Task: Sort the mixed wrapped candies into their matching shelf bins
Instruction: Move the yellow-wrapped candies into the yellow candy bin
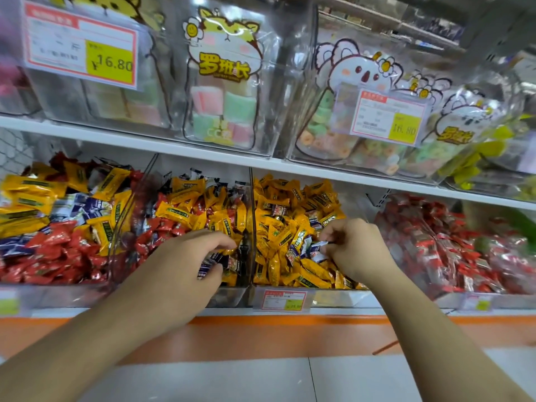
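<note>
Clear bins on the lower shelf hold wrapped candies. The yellow candies fill the middle-right bin, with a few blue-and-white ones mixed in. My right hand is in that bin and pinches a blue-and-white candy between thumb and fingers. My left hand reaches into the middle-left bin, where yellow, red and dark candies are mixed, and its curled fingers hold several dark blue candies. The far-left bin holds a mix of yellow, red and blue candies.
A bin of red candies stands at the right. The upper shelf carries clear bins of pastel sweets with price tags. A small price label hangs on the bin front. Below lie an orange shelf edge and grey floor.
</note>
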